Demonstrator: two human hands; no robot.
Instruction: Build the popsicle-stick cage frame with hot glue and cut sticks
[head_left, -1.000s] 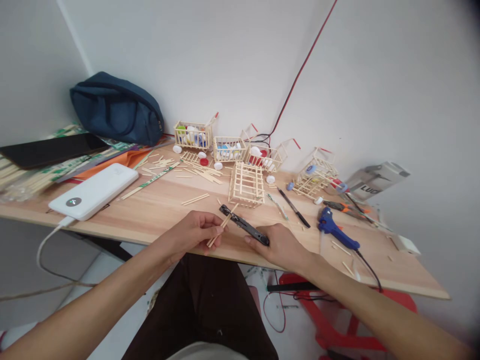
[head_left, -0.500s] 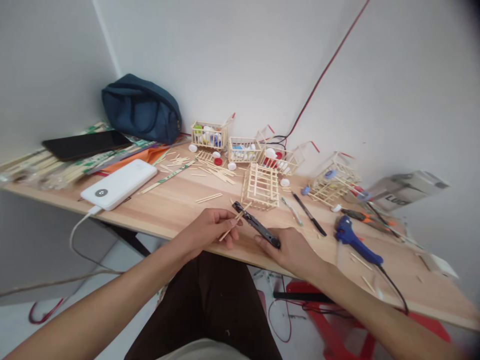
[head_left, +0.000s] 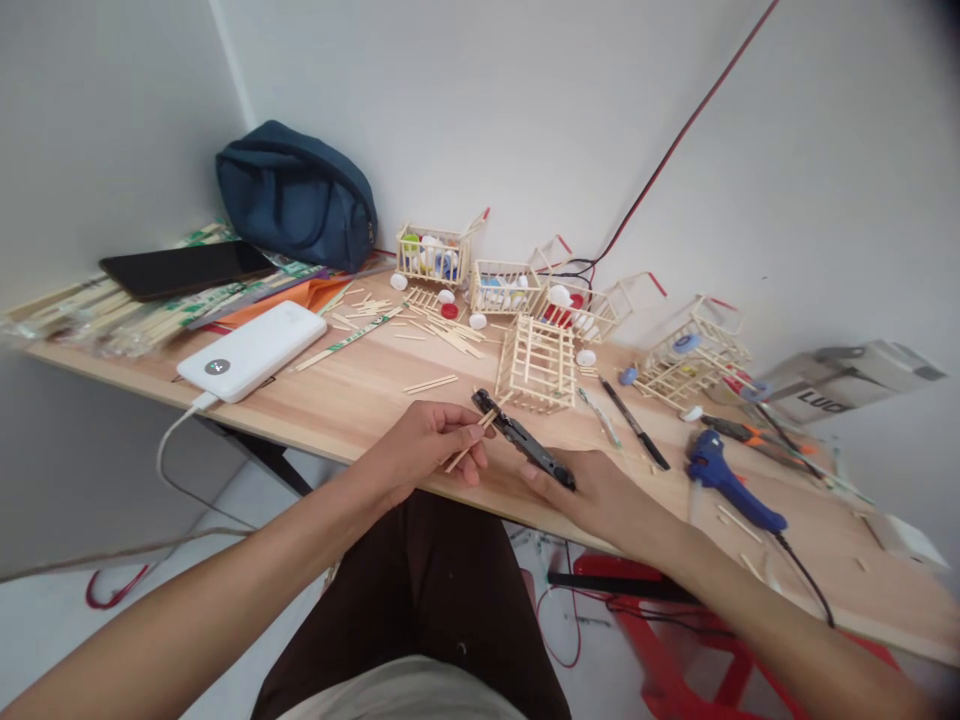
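My left hand (head_left: 450, 440) pinches two thin bamboo sticks (head_left: 466, 451) between thumb and fingers. Their far ends meet the head of a black plier-like cutter (head_left: 525, 440), whose exact kind I cannot make out. Around the cutter's handles my right hand (head_left: 592, 490) is closed, holding it at a slant just over the table's front edge. Just beyond the tool stands a slatted basket of bamboo sticks (head_left: 536, 362). A pair of cut sticks (head_left: 430, 384) lies on the table to the left of it.
Small stick carts (head_left: 435, 255) with bottle caps stand along the wall. A blue glue gun (head_left: 731, 485), a black pen (head_left: 634, 425) and orange-handled pliers (head_left: 739, 433) lie right. A white power bank (head_left: 253, 350), black phone (head_left: 187, 268) and blue bag (head_left: 300, 200) are left.
The whole view has shifted slightly, so things appear further right. The sticks lie closer together at the cutter's head; both hands keep their holds.
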